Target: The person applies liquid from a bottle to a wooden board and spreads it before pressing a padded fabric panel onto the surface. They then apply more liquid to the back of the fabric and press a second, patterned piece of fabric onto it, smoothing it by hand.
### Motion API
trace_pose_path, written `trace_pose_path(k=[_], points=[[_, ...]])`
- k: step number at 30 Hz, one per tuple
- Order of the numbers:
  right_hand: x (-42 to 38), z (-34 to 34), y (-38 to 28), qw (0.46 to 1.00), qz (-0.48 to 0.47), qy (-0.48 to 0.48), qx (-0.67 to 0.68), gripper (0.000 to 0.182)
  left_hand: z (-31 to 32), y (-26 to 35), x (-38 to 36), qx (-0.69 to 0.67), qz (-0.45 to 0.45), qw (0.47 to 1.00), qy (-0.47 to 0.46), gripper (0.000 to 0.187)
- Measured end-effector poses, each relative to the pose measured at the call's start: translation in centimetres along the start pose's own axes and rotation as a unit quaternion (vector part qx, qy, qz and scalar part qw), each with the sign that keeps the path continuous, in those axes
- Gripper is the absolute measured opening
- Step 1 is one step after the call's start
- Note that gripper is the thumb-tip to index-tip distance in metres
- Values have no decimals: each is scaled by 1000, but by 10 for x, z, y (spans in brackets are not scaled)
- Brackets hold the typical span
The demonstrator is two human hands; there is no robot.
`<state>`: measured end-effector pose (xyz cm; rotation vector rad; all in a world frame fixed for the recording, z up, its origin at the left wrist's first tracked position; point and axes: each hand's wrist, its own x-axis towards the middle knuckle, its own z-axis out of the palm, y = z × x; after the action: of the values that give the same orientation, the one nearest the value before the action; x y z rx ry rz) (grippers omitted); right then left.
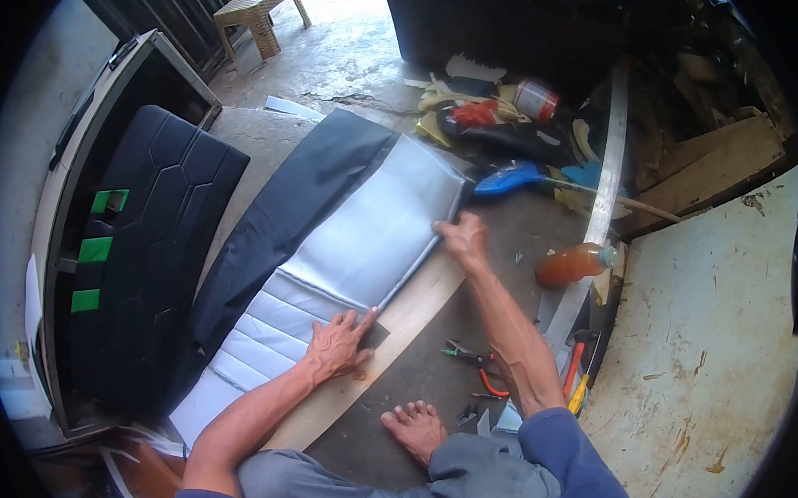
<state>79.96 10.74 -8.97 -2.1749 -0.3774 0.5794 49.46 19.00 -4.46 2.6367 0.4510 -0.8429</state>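
Note:
A silver-grey padded cover (pixel 369 225) with stitched ribs in its lower part lies over black sheet material (pixel 299 187) and partly over a pale wooden board (pixel 414 307). My left hand (pixel 337 344) lies on the cover's lower right edge, fingers spread, its index finger pointing along the seam. At the upper right edge of the cover, my right hand (pixel 462 238) has its fingers closed on the dark border, thumb and index finger pressed together there.
Left stands a black quilted panel (pixel 159 230) with green patches. Right of my right arm are an orange bottle (pixel 572 265), a long metal strip (pixel 608 169), pliers (pixel 491 378) and screwdrivers. Scraps, a can (pixel 535 101) and a blue object (pixel 509 178) lie ahead; a woven stool (pixel 260 13) stands behind.

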Motion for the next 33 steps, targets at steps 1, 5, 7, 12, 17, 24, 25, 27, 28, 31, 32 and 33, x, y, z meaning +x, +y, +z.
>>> trace_pose_path(k=[1,5,7,12,17,24,25,27,28,31,32,33], points=[[1,1,6,1000,2,-2,0,42,1,-1,-1,-4,1,1000,0,89],[14,13,32,999,-4,2,32,41,-12,1,0,-16,0,1000,-19,88],[12,14,34,999,-13,15,37,39,-14,-1,4,-14,2,1000,-28,88],[15,31,48,998,-18,45,50,37,-18,-1,5,-26,0,999,-48,87],[3,30,45,975,-173,122,-62,27,-13,-3,5,-20,-3,999,-40,86],[-10,38,25,973,-66,217,-40,73,-7,5,2,5,-19,1000,-9,84],[-19,41,17,967,-62,240,-63,86,-1,5,3,1,-23,1000,1,84],[-50,60,-5,940,-209,243,-119,74,8,6,0,10,-33,999,17,84],[-63,79,-11,924,-285,222,-126,66,10,7,2,18,-34,999,32,83],[-105,142,-37,877,-460,-40,-132,56,32,2,3,-3,-35,997,62,74],[-106,162,-29,846,-499,-100,-155,55,42,-3,4,-4,-30,994,101,71],[-101,174,-23,850,-482,-111,-182,57,48,-5,0,28,-23,986,162,63]])
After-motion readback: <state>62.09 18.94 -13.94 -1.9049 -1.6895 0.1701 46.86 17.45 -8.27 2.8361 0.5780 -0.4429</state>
